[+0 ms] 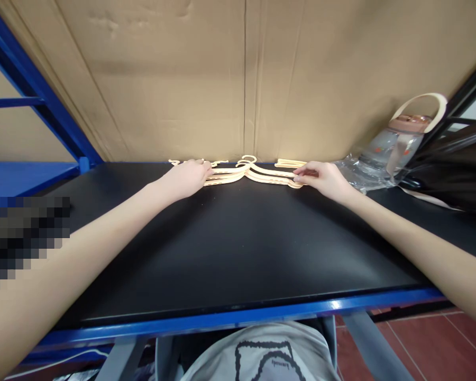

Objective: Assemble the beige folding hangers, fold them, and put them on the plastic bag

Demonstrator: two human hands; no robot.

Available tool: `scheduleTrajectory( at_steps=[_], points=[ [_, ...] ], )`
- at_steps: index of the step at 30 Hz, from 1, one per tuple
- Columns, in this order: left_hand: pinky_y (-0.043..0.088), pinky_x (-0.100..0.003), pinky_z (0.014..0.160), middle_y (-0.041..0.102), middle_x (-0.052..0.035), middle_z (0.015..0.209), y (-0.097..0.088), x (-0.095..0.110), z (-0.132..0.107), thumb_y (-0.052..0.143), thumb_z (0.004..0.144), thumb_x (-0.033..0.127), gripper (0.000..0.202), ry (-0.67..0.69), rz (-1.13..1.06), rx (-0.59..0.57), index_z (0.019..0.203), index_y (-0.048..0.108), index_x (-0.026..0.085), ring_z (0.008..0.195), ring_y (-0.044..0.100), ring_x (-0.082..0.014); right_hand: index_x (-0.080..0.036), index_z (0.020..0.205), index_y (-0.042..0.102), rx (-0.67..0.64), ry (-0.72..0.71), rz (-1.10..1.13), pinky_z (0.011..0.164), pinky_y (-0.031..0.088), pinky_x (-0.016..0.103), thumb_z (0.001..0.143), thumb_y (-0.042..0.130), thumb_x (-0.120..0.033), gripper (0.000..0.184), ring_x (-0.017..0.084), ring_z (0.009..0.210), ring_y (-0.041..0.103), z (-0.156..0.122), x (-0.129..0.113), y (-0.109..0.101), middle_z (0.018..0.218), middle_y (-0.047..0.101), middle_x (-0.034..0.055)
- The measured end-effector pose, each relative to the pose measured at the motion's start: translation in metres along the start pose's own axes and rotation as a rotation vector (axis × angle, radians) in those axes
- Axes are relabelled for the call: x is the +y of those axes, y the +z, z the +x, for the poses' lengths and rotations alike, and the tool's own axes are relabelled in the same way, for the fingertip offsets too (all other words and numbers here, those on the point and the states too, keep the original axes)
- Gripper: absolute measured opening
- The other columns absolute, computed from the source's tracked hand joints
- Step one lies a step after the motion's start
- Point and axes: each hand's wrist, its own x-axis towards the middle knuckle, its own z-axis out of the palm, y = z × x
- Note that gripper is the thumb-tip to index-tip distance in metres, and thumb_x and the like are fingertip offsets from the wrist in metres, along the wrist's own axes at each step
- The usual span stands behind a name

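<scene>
Hangers [254, 174], cream, seemingly plastic, stacked flat, left hand [188, 178], right hand [323, 179] gripping opposite ends

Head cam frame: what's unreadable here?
Head view: how many hangers are stacked; they overlap, far and small.
Head view: left hand covers the stack's left end, right hand its right tip; neither grip is clear.
Head view: a pixelated patch hides what lies at the frame's left edge.
Head view: water bottle base, behind the plastic bag.

Left hand [189, 177] and right hand [321, 178] grip stacked hangers [249, 173].
</scene>
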Motion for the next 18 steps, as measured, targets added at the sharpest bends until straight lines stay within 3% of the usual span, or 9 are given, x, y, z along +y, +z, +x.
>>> scheduleTrajectory(
  at_steps=[10,18],
  points=[
    [0.046,-0.036,0.071,0.066,-0.0193,0.104,-0.014,0.016,-0.006,0.035,0.086,0.004,0.03,-0.039,0.188,-0.18,0.102,0.06,0.009,0.089,0.065,-0.0305,-0.02,0.083,0.072,0.037,-0.094,-0.045,0.086,0.053,0.038,0.076,0.068,-0.034,0.016,0.022,0.086,0.069,0.0,-0.002,0.007,0.089,0.073,0.0041],
    [0.047,-0.038,0.075,0.063,-0.0209,0.111,-0.017,0.023,-0.008,0.034,0.082,-0.001,0.035,-0.058,0.199,-0.199,0.107,0.058,0.007,0.096,0.064,-0.0322,-0.02,0.082,0.07,0.059,-0.129,0.004,0.088,0.052,0.039,0.077,0.067,-0.037,0.017,0.022,0.087,0.068,0.0,0.002,0.009,0.089,0.071,0.0045]
  ],
)
